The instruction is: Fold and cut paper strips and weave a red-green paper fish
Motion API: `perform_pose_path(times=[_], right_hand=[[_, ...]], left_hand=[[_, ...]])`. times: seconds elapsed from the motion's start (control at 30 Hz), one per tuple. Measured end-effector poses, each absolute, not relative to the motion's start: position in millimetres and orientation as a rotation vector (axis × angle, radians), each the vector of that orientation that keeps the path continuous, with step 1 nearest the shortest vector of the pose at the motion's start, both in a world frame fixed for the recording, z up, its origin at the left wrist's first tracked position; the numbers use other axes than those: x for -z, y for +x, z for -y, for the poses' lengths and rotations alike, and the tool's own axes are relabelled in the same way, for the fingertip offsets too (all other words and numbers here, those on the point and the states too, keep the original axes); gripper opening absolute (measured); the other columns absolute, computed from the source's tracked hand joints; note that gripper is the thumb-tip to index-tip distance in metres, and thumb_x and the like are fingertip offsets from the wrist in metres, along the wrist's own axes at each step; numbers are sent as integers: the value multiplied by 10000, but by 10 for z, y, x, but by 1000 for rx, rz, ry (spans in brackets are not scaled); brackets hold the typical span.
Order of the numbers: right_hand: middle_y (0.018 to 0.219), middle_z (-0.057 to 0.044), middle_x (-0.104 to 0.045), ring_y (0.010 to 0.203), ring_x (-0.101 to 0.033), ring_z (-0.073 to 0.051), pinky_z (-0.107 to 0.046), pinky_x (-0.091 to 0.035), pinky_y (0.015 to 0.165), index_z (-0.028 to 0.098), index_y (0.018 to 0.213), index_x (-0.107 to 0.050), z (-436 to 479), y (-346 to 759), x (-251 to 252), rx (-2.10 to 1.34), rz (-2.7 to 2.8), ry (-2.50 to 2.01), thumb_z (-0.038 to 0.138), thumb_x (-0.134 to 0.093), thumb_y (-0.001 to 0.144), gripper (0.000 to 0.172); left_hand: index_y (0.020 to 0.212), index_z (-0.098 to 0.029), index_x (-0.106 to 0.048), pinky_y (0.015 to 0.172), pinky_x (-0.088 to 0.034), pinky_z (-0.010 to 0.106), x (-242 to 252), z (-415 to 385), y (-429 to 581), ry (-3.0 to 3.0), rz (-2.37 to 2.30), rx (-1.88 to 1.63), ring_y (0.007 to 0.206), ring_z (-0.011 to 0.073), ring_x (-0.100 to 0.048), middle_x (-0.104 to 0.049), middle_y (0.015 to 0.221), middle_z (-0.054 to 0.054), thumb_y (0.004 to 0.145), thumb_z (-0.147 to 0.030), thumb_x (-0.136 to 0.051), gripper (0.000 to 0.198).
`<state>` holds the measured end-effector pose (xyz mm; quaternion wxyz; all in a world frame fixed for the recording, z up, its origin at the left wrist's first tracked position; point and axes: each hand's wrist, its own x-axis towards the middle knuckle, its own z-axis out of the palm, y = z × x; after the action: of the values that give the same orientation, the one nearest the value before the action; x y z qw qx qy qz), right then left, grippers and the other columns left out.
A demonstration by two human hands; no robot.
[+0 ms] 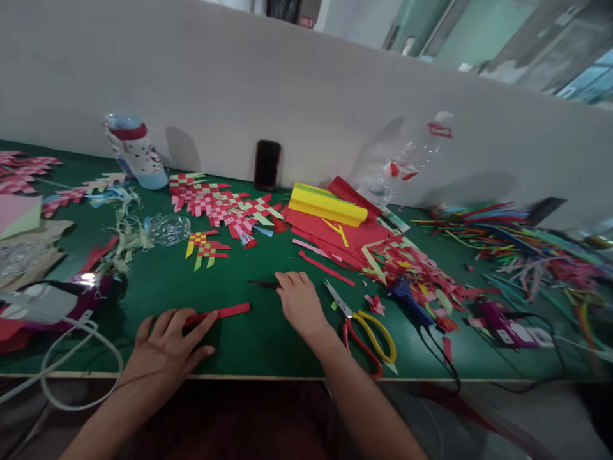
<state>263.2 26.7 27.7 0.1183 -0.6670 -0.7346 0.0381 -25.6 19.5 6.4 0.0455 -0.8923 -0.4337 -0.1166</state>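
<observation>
My left hand (165, 338) lies palm down near the table's front edge, fingers spread and thumb apart. Its index finger rests on a short red paper strip (234, 310), whose left part is partly covered by the fingers. To the right, my right hand (299, 300) is closed around the end of dark, slim, pointed tweezers (262, 283), their tips directed left just above or on the table. Beside that hand lie scissors (352, 313) with one red and one yellow handle, blades partly apart. A longer red strip (328, 268) lies behind them.
Woven paper pieces (215, 203), a cup (143, 156), a phone (267, 165), a yellow paper roll (328, 204) and a plastic bottle (407, 166) line the wall. Paper scraps and a blue corded tool (412, 303) are at right; white cable (79, 326) loops at left.
</observation>
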Motion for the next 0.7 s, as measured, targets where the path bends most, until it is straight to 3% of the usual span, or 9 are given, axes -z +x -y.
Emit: perform_pose_path(times=[0.1,0.2,0.3,0.43,0.53,0.6,0.7], right_hand=[[1036,-123,-635,952,-540,-248,-396,-447,875,145,1195,-596,-285,2643,-253,-137,2134,-1955,111,-436,903,335],[1017,-124,-624,938,-557,-236,-377,-451,873,149,1135,-614,-253,2697,-241,-185,2088,-1953,81,-406,890,329],[1018,-113,-619,958,-580,-222,-356,-469,872,158,1091,-610,-162,2754,-265,-256,2029,-1931,105,-384,901,300],[1033,-91,-638,977,-612,-205,-343,-495,870,187,1069,-590,35,2785,-322,-405,1953,-1822,181,-377,922,259],[1045,-86,-665,979,-635,-211,-363,-512,862,205,1080,-589,198,2764,-337,-547,1860,-1759,238,-381,927,261],[1090,-87,-673,1006,-641,-213,-369,-516,874,210,1130,-584,294,2733,-334,-600,1822,-1760,279,-402,930,279],[1145,-85,-674,1054,-639,-212,-365,-516,901,220,1174,-587,406,2677,-333,-636,1821,-1740,322,-431,934,304]], left_hand=[[1273,-315,-587,716,-465,383,-80,-182,-230,-2722,1398,321,837,253,-598,-627,979,85,925,-369,-498,364],[1311,-236,-536,690,-492,300,-106,-181,-236,-2811,1442,410,764,190,-610,-627,943,73,961,-314,-414,379],[1306,-246,-518,677,-498,219,-193,-183,-309,-3023,1379,479,786,144,-627,-643,970,46,949,-190,-358,395],[1207,-294,-605,898,-471,335,-284,-191,-448,-3016,1284,415,1082,210,-575,-600,1246,47,845,-72,-408,468],[1251,-353,-573,1063,-330,439,-248,-198,-495,-3022,1083,345,1344,251,-380,-521,1400,-19,853,-97,-450,489],[1269,-375,-554,1112,-241,468,-197,-197,-450,-3011,1018,318,1395,247,-305,-533,1394,-49,899,-149,-460,444],[1232,-355,-588,1108,-220,480,-138,-186,-249,-2943,1093,415,1333,252,-390,-609,1294,-17,936,-284,-508,315]])
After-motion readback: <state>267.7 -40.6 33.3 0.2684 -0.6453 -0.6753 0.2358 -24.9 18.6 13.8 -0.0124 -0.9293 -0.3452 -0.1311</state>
